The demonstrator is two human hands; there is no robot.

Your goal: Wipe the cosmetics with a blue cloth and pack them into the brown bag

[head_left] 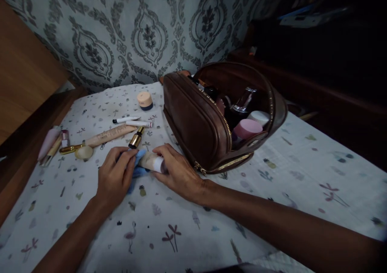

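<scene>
My right hand (178,172) grips one end of a small pale bottle (148,160) with a white band, held low over the patterned cloth. My left hand (116,174) pinches a blue cloth (140,164) against the bottle's other end, which the cloth and fingers hide. Just beyond my hands lies a small gold and black bottle (136,138). To the right of my right hand stands a brown cosmetic bag (199,120), unzipped, with a pink-lidded jar (248,129) and other containers inside.
Left on the patterned cloth (163,232) lie a beige tube (110,135), two white pens (139,123), a round pale item (84,152) and several small cosmetics (50,144). A peach-lidded jar (145,100) stands near the papered wall (121,35). A wooden panel (27,51) borders the left.
</scene>
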